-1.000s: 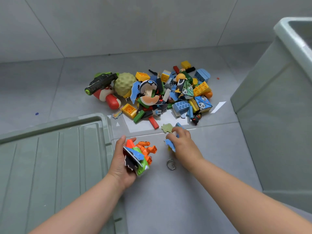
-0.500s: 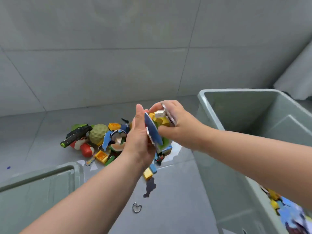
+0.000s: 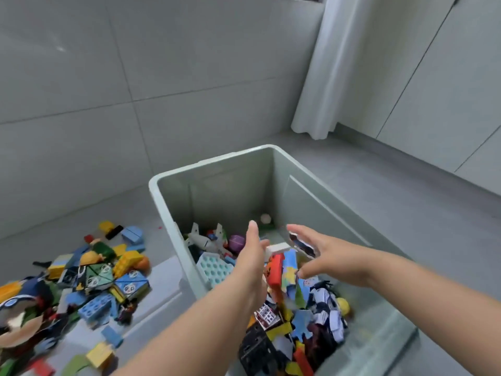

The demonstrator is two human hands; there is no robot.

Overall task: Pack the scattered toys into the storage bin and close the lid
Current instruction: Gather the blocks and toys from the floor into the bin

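The pale green storage bin (image 3: 168, 202) stands open on the floor, with several toys (image 3: 306, 321) lying in its bottom. Both my hands are over the bin with fingers spread. My left hand (image 3: 250, 264) and my right hand (image 3: 328, 256) face each other, and a bunch of small toys (image 3: 282, 270), among them a red block, a white block and blue pieces, falls between them. A dark flat piece (image 3: 302, 244) is beside my right hand's fingers. A pile of scattered toys (image 3: 89, 278) lies on the floor left of the bin.
Grey tiled floor (image 3: 406, 213) surrounds the bin. A tiled wall rises behind it, and a white curtain (image 3: 322, 77) hangs at the back right beside pale cabinet panels (image 3: 447, 90). The lid is out of view.
My hands carried the handful of toys from above the floor to over the bin and opened. The toys now drop between them. The view has swung right toward the bin.
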